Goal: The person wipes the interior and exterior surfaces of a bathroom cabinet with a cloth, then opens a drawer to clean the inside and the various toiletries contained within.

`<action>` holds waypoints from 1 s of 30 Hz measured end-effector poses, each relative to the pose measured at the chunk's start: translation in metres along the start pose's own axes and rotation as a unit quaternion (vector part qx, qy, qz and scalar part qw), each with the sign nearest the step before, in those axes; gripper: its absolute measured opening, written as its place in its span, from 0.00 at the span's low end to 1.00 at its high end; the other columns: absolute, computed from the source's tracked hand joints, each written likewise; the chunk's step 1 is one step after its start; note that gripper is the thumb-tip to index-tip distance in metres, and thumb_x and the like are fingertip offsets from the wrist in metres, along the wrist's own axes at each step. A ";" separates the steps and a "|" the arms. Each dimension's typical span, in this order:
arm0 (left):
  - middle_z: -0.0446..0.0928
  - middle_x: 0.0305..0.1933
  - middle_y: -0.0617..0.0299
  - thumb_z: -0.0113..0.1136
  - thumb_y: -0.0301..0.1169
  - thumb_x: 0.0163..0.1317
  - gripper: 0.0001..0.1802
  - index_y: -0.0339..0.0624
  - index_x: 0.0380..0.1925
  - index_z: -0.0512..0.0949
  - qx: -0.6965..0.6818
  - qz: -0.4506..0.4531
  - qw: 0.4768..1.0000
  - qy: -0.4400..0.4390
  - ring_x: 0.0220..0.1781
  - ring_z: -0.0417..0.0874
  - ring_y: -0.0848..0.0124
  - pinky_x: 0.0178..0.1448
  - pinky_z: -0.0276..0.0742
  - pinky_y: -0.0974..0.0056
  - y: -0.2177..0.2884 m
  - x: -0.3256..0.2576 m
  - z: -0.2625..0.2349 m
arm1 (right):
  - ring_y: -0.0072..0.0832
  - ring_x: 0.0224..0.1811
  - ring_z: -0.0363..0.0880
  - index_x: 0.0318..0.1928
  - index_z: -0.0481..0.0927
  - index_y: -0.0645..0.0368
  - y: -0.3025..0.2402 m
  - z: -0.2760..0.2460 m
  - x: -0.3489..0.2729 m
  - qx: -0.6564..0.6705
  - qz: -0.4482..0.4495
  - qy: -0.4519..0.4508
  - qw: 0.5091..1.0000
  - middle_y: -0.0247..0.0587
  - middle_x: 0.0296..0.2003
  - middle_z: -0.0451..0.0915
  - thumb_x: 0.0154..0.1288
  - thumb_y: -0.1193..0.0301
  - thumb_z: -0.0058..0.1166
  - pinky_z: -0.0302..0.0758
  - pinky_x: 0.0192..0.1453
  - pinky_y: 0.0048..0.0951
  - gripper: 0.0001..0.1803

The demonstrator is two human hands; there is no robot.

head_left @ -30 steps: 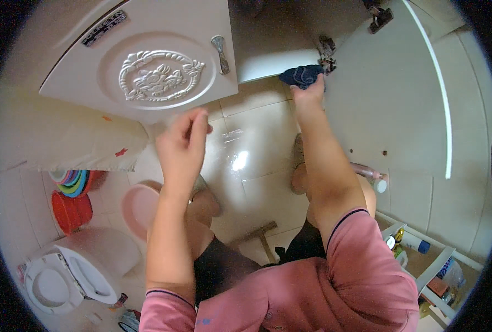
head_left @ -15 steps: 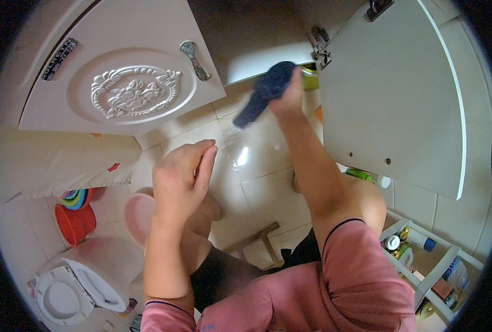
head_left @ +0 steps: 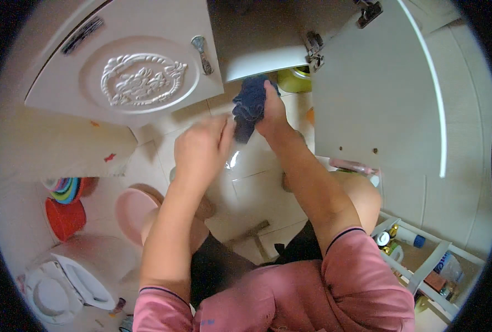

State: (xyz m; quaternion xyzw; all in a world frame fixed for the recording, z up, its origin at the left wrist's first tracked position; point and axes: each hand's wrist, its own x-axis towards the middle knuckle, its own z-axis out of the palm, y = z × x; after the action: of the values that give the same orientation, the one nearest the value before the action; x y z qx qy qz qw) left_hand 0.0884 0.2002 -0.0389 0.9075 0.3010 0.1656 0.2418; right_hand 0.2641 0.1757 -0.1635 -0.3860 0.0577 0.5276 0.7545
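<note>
A bunched dark blue cloth (head_left: 250, 100) is gripped in my right hand (head_left: 273, 115), its lower end hanging over the floor in front of the cabinet. My left hand (head_left: 199, 146) is closed, thumb against curled fingers, just left of the cloth's hanging end. Whether it touches the cloth I cannot tell; the inside of that hand is hidden and slightly blurred. Above the cloth is the open cabinet (head_left: 265, 65), its pale bottom edge running across. The tiled floor (head_left: 262, 191) below shows a bright, shiny patch.
A carved white door (head_left: 146, 83) stands at left, another open door (head_left: 384, 99) at right. A yellow-green container (head_left: 294, 81) sits under the cabinet. Pink basin (head_left: 135, 213), red bucket (head_left: 66, 218) and toilet (head_left: 52, 293) are left; a shelf rack (head_left: 428, 265) with bottles is right.
My right hand has drawn the cloth left and slightly nearer, and the cloth is more bunched. My left hand has moved right and up toward it. The yellow-green container shows more.
</note>
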 end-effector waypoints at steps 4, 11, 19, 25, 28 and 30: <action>0.80 0.46 0.47 0.63 0.33 0.59 0.20 0.35 0.50 0.75 -0.088 -0.005 0.988 0.124 0.47 0.82 0.56 0.51 0.76 0.61 -0.006 0.014 0.049 | 0.34 0.36 0.81 0.43 0.76 0.54 -0.024 0.026 -0.063 -0.073 0.041 -0.065 0.994 0.39 0.33 0.80 0.70 0.44 0.36 0.78 0.44 0.38 0.27; 0.80 0.40 0.47 0.61 0.33 0.60 0.20 0.36 0.50 0.74 -0.301 -0.136 0.944 0.024 0.44 0.82 0.54 0.49 0.75 0.59 0.011 0.012 0.066 | 0.31 0.46 0.78 0.47 0.77 0.50 -0.046 0.026 -0.128 -0.112 0.126 -0.015 0.985 0.35 0.43 0.80 0.70 0.48 0.40 0.72 0.55 0.37 0.22; 0.74 0.52 0.52 0.68 0.27 0.53 0.33 0.46 0.60 0.68 -0.272 -0.060 0.960 -0.015 0.53 0.76 0.62 0.60 0.71 0.61 0.022 0.045 0.072 | 0.26 0.54 0.73 0.59 0.66 0.48 -0.049 0.016 -0.117 -0.005 0.060 -0.057 0.997 0.34 0.54 0.72 0.72 0.51 0.43 0.71 0.57 0.31 0.23; 0.74 0.52 0.40 0.67 0.36 0.52 0.34 0.46 0.60 0.67 -0.129 0.006 0.985 0.117 0.53 0.76 0.46 0.58 0.72 0.53 0.024 0.159 0.129 | 0.33 0.58 0.69 0.65 0.60 0.57 -0.019 -0.025 -0.135 -0.298 -0.099 -0.005 0.949 0.47 0.55 0.69 0.70 0.58 0.45 0.70 0.58 0.35 0.28; 0.76 0.52 0.45 0.64 0.37 0.54 0.28 0.45 0.56 0.72 -0.029 -0.028 0.999 0.031 0.53 0.76 0.48 0.58 0.71 0.50 0.010 0.208 0.156 | 0.34 0.57 0.71 0.63 0.61 0.60 -0.012 -0.014 -0.163 -0.231 0.164 -0.018 0.959 0.48 0.57 0.66 0.68 0.61 0.44 0.72 0.54 0.38 0.27; 0.78 0.49 0.53 0.60 0.36 0.54 0.23 0.48 0.52 0.75 0.040 -0.023 0.998 -0.049 0.54 0.76 0.54 0.59 0.70 0.50 0.024 0.222 0.174 | 0.34 0.55 0.73 0.63 0.61 0.59 -0.007 -0.012 -0.165 -0.262 0.213 -0.038 0.941 0.46 0.57 0.67 0.67 0.61 0.45 0.73 0.53 0.38 0.27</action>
State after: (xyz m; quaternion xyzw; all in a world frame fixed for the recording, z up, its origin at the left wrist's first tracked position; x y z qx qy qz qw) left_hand 0.3463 0.2638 -0.1355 0.9164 0.3157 0.1032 0.2232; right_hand 0.2021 0.0424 -0.0867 -0.5285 -0.0307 0.6866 0.4984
